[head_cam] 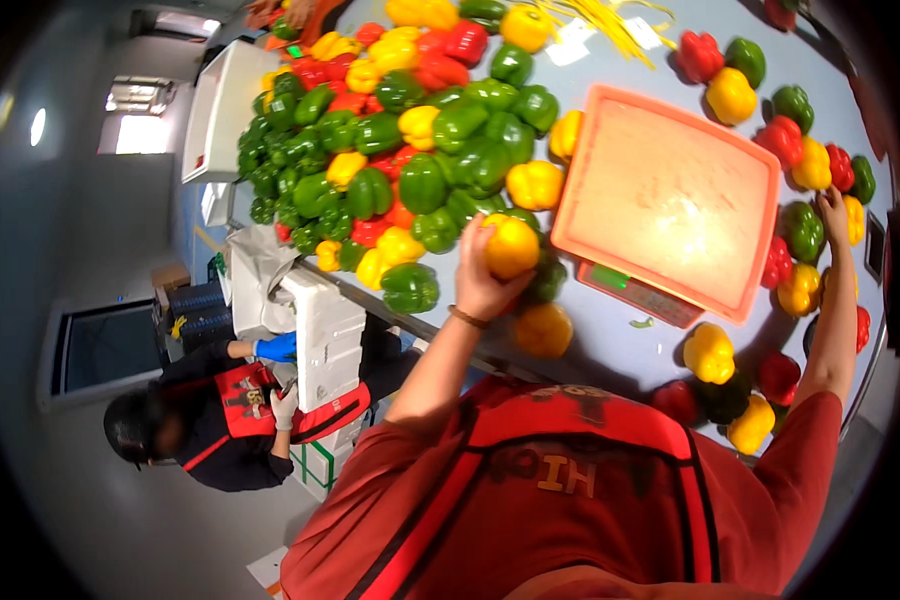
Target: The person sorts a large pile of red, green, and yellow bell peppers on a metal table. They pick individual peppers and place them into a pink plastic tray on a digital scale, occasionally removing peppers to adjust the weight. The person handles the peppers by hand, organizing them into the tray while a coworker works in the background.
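My left hand (487, 266) is closed around a yellow bell pepper (511, 247) at the near edge of a big heap of green, red and yellow bell peppers. To the right of it, an orange plastic tray (667, 202) holds nothing and rests on a scale (637, 292) with a lit green display. At the far right my right hand (832, 210) reaches among groups of mixed-colour peppers, beside a green bell pepper (802, 230) and a yellow one (855, 220). Its fingertips are partly hidden, so whether it grips a pepper does not show.
Yellow strips (607, 26) lie at the table's far side. A white foam box (221, 112) stands beyond the heap. At left a co-worker in a dark cap and gloves stands by stacked white foam boxes (330, 337). Another person's hands show at the top left.
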`<control>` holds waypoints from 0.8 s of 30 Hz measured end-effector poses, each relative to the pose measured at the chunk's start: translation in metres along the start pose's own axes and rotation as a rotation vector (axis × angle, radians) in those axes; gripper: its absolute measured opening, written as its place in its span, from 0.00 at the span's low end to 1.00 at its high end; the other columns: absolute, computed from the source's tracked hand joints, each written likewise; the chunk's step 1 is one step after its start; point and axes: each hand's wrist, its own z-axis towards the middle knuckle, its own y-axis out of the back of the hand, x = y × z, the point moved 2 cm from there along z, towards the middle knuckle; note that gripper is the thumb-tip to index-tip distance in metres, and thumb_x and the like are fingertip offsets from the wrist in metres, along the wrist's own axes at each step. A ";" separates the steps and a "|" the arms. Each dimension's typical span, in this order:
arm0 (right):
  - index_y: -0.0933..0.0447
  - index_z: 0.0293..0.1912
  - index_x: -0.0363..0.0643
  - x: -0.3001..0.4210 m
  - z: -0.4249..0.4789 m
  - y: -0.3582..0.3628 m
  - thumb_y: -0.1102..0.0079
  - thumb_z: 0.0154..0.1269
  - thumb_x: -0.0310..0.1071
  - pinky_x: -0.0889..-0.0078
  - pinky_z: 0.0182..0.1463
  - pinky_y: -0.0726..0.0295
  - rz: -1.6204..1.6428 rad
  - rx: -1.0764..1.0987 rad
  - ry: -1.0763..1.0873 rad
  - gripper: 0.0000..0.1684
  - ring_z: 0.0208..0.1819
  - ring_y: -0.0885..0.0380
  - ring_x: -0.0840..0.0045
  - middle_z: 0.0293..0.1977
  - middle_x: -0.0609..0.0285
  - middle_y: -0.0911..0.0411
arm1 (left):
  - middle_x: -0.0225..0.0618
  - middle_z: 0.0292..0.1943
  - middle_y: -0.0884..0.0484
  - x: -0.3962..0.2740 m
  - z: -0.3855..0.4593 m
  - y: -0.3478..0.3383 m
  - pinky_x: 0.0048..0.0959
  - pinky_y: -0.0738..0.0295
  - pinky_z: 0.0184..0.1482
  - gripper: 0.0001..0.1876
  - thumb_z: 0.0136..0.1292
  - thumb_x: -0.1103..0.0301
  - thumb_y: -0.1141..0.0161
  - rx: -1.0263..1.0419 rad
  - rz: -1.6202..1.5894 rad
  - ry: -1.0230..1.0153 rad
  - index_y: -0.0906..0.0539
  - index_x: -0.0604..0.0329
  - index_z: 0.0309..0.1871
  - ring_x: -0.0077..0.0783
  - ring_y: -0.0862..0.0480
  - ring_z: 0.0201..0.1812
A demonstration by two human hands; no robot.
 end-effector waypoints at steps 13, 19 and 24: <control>0.23 0.55 0.36 0.373 -0.178 -0.077 0.44 0.71 0.34 0.79 0.49 0.25 0.350 -0.012 0.312 0.17 0.41 0.25 0.83 0.43 0.65 0.21 | 0.47 0.68 0.38 -0.008 -0.001 0.014 0.42 0.28 0.62 0.50 0.43 0.67 0.24 0.143 -0.207 0.223 0.40 0.52 0.71 0.56 0.28 0.61; 0.30 0.63 0.43 0.520 -0.326 -0.249 0.37 0.65 0.30 0.72 0.55 0.24 0.534 0.544 0.291 0.27 0.51 0.24 0.78 0.47 0.62 0.23 | 0.46 0.62 0.30 -0.020 0.002 0.055 0.35 0.30 0.64 0.49 0.45 0.68 0.24 0.148 -0.555 0.276 0.42 0.58 0.71 0.41 0.26 0.62; 0.46 0.72 0.40 0.549 -0.359 -0.314 0.32 0.61 0.45 0.69 0.58 0.25 0.980 0.886 0.144 0.48 0.61 0.30 0.73 0.62 0.57 0.32 | 0.43 0.60 0.29 -0.021 -0.029 0.096 0.34 0.31 0.63 0.52 0.50 0.70 0.26 0.290 -0.922 0.226 0.50 0.57 0.74 0.33 0.28 0.61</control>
